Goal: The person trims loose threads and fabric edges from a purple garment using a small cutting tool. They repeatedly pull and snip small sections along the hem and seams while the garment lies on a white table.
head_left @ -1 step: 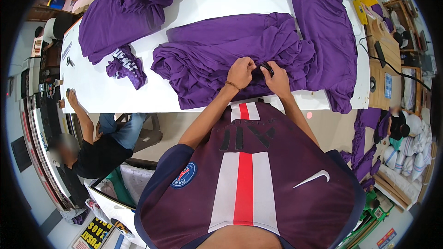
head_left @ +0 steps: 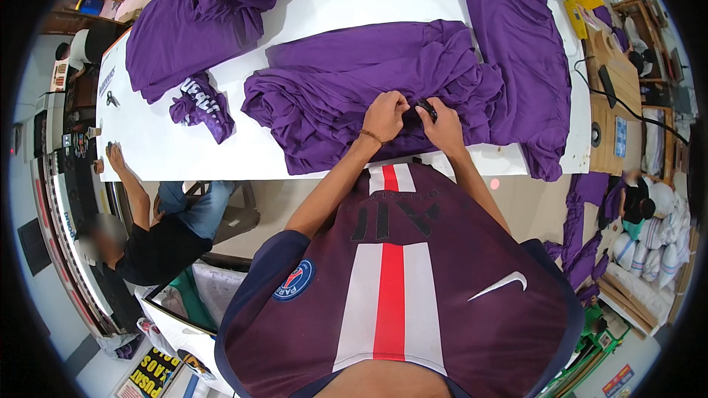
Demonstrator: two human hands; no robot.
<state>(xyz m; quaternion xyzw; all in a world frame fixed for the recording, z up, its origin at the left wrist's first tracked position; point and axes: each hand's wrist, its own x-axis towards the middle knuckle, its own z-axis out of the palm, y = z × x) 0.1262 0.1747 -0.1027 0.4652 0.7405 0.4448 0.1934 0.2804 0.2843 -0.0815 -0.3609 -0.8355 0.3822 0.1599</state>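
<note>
A large crumpled heap of purple fabric (head_left: 354, 77) lies on the white table in front of me. Over its near side, my left hand (head_left: 386, 116) is closed, its fingertips pinched together at the cloth. My right hand (head_left: 441, 127) grips a small black hand tool (head_left: 426, 109); its exact kind is mostly hidden by the fingers. The two hands are a short way apart, both resting at the folds of the heap.
Folded purple cloth (head_left: 520, 66) lies at the right, another purple pile (head_left: 199, 37) at the far left. Near that pile are a small printed purple piece (head_left: 203, 107) and scissors (head_left: 111, 99). A seated person (head_left: 166, 247) rests a hand on the table (head_left: 169, 162) at left. A black cable (head_left: 627, 107) hangs at right.
</note>
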